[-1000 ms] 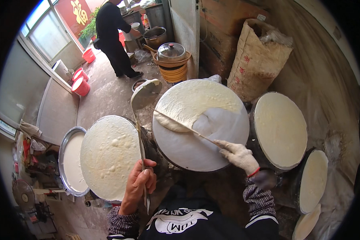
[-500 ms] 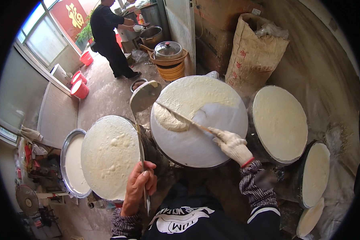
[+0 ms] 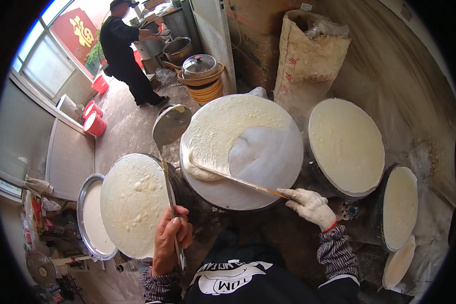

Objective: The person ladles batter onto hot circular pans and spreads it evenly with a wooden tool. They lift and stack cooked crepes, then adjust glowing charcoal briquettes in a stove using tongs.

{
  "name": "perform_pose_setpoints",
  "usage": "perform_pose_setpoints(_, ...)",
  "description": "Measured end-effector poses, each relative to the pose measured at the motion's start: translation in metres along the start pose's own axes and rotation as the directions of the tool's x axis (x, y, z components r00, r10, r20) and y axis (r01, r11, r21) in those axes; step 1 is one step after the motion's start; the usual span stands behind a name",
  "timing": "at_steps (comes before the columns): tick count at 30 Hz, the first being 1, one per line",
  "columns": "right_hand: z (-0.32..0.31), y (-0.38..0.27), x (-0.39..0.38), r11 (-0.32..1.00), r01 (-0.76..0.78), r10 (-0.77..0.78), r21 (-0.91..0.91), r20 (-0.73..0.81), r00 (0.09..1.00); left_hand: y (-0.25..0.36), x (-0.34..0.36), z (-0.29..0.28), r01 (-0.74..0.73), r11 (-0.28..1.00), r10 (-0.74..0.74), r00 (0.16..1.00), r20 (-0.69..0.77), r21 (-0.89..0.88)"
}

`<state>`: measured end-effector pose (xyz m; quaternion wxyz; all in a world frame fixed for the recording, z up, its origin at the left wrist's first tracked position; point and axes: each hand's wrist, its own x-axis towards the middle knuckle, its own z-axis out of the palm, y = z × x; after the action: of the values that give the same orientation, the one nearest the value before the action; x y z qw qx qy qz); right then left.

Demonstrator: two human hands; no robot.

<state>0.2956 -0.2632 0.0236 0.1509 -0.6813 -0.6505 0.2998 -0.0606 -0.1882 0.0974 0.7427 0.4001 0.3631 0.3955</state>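
Note:
My right hand (image 3: 309,206), in a white glove, grips a long thin spreader stick (image 3: 238,180) that reaches left across the middle round griddle (image 3: 228,195). Its tip pushes a ridge of pale batter (image 3: 218,137) that covers the griddle's upper left; the right part shows a thin wet film. My bare left hand (image 3: 169,238) holds the long handle of a metal ladle (image 3: 171,124), whose bowl hangs between the middle griddle and the left griddle (image 3: 131,202), which is fully coated with batter.
Two more batter-coated griddles (image 3: 345,144) (image 3: 397,205) stand to the right. A metal basin of batter (image 3: 91,218) sits at the far left. A large sack (image 3: 304,55), stacked pots with a lid (image 3: 200,68), red buckets (image 3: 93,121) and a person in black (image 3: 121,50) are beyond.
The spreader has swept left and round across the middle griddle, shifting the batter ridge toward the left side. My left hand and the ladle have hardly moved.

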Motion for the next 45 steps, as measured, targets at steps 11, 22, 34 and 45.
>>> perform_pose_setpoints(11, 0.002, -0.002, 0.046, 0.985, 0.173, -0.173, 0.021, 0.007, 0.985, -0.014, -0.02, -0.003, -0.038, 0.999, 0.037, 0.995, -0.095, -0.014)
perform_pose_setpoints(22, 0.022, -0.032, -0.062, 0.839, 0.026, 0.094, 0.543, -0.191, 0.977, 0.009, -0.02, -0.013, -0.073, 0.995, 0.076, 0.996, -0.045, 0.07)
perform_pose_setpoints(34, 0.226, -0.192, 0.008, 0.479, -0.446, -0.216, -0.756, -0.594, 0.775, 0.014, -0.05, -0.077, -0.029, 0.998, 0.024, 0.996, 0.087, 0.058)
perform_pose_setpoints(45, 0.273, -0.212, 0.037, 0.946, -0.17, -0.121, -0.277, -0.786, 0.606, 0.032, -0.073, -0.114, 0.091, 0.994, -0.101, 0.975, 0.2, 0.062)
